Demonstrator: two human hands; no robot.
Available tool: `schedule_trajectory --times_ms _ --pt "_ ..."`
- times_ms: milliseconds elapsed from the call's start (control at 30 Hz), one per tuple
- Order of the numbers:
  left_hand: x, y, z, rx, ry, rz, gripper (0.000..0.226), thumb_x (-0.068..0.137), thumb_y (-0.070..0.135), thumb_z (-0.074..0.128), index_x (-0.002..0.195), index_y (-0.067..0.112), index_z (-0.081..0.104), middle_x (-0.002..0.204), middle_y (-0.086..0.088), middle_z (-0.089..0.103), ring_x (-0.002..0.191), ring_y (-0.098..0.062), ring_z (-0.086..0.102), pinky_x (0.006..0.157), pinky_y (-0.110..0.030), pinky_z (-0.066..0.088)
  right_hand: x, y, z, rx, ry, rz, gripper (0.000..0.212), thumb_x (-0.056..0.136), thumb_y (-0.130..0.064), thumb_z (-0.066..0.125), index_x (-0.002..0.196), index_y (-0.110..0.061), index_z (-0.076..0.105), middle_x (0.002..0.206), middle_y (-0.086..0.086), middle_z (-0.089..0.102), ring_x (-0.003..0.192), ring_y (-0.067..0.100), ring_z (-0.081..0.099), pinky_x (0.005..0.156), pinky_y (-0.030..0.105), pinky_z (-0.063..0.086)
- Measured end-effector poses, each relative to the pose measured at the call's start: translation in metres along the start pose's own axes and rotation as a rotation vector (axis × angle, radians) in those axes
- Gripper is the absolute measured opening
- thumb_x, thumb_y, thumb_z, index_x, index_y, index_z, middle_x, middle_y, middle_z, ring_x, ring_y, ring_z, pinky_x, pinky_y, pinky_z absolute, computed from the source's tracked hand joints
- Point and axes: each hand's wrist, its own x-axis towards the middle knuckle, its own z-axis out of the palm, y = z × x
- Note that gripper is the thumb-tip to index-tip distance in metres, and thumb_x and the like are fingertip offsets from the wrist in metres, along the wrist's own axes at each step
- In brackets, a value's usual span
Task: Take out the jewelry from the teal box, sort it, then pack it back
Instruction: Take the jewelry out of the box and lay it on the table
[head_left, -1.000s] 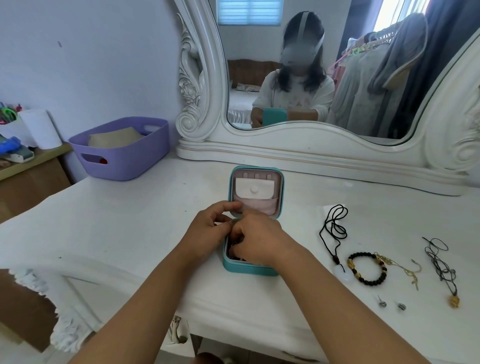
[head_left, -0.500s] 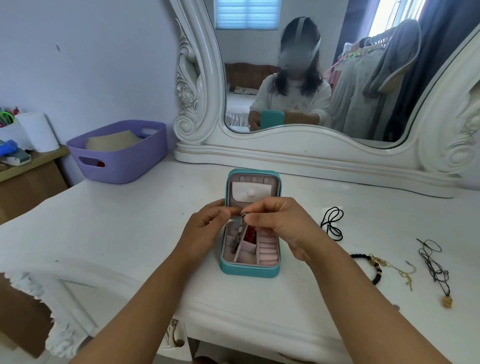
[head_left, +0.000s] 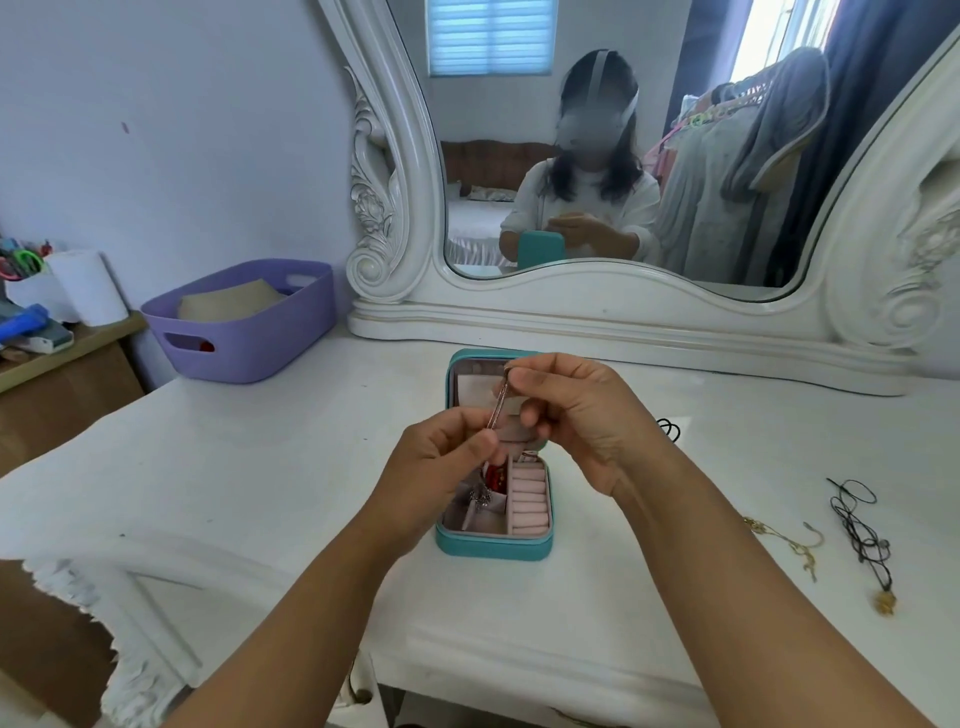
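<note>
The teal box (head_left: 493, 545) stands open on the white dressing table, its lid upright and its pink lining showing. A red piece (head_left: 496, 478) and a silver piece (head_left: 480, 499) lie in its left compartments. Above the box, my left hand (head_left: 441, 467) and my right hand (head_left: 576, 415) both pinch a thin chain (head_left: 497, 408) stretched between their fingertips. To the right on the table lie a gold chain (head_left: 789, 543), a black cord necklace with a gold pendant (head_left: 862, 540), and part of another black cord (head_left: 670, 430) behind my right wrist.
A large white-framed mirror (head_left: 597, 317) stands along the back of the table. A purple basket (head_left: 244, 332) sits at the back left. A wooden side table (head_left: 67, 364) with a paper roll and small items is at the far left.
Both hands rose from inside the box, drawing a thin chain up with them. The head view shifted, so the beaded bracelet and the small earrings are hidden behind my right arm.
</note>
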Motion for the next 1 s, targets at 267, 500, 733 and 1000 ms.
schedule_trajectory --times_ms 267,500,733,1000 --pt "0.004 0.005 0.010 -0.003 0.037 -0.050 0.017 0.091 0.020 0.050 0.086 0.020 0.066 0.059 0.006 0.066 0.062 -0.006 0.067 0.055 -0.013 0.052 -0.002 -0.025 -0.031 0.162 0.194 -0.136 0.010 0.089 -0.011 0.054 0.082 -0.015 0.059 0.066 0.002 0.072 0.046 0.008 0.053 0.046 0.017 0.042" --pt "0.008 0.010 0.019 -0.011 0.027 -0.056 0.015 0.089 0.018 0.053 0.081 0.015 0.065 0.062 0.002 0.064 0.058 -0.009 0.064 0.058 -0.020 0.056 -0.005 -0.040 -0.066 0.307 0.344 -0.225 0.008 0.090 -0.012 0.051 0.084 -0.015 0.055 0.065 0.001 0.071 0.047 0.008 0.054 0.047 0.016 0.044" --pt "0.010 0.011 0.041 -0.315 0.046 -0.098 0.016 0.089 0.010 0.052 0.075 0.015 0.057 0.080 -0.002 0.072 0.076 -0.017 0.069 0.071 -0.033 0.058 -0.012 -0.021 -0.093 0.282 0.428 -0.084 0.007 0.085 -0.012 0.054 0.078 -0.013 0.056 0.070 0.005 0.069 0.047 0.009 0.053 0.043 0.017 0.041" --pt "0.034 0.019 0.065 -0.309 0.093 -0.187 0.012 0.089 0.017 0.056 0.078 0.014 0.058 0.051 0.003 0.045 0.045 -0.010 0.049 0.060 -0.025 0.054 -0.036 0.004 -0.120 0.211 0.484 -0.015 0.006 0.081 -0.008 0.060 0.076 -0.011 0.060 0.067 0.005 0.069 0.047 0.011 0.052 0.042 0.017 0.043"
